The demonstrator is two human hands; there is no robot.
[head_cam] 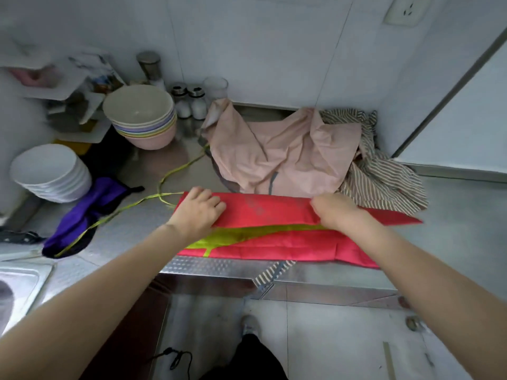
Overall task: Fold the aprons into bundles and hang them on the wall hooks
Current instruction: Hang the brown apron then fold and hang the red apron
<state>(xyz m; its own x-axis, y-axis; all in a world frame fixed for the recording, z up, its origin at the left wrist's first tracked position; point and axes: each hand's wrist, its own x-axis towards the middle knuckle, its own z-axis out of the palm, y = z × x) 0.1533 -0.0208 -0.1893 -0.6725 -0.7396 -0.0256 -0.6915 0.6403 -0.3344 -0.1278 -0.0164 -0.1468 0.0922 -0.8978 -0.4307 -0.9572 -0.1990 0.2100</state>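
Bare-armed person seen from above, dark trousers and a light shoe.

Both forearms are uncovered from the elbow region down to the wrists, with no sleeve, watch, bracelet or glove showing on either one. The left hand (201,209) and the right hand (336,211) wear no rings that can be made out, and the nails look short and plain. Low in the view, one leg (255,360) is clad in black or very dark fabric. Above it, a foot wears a pale grey shoe (249,323), blurred in outline.
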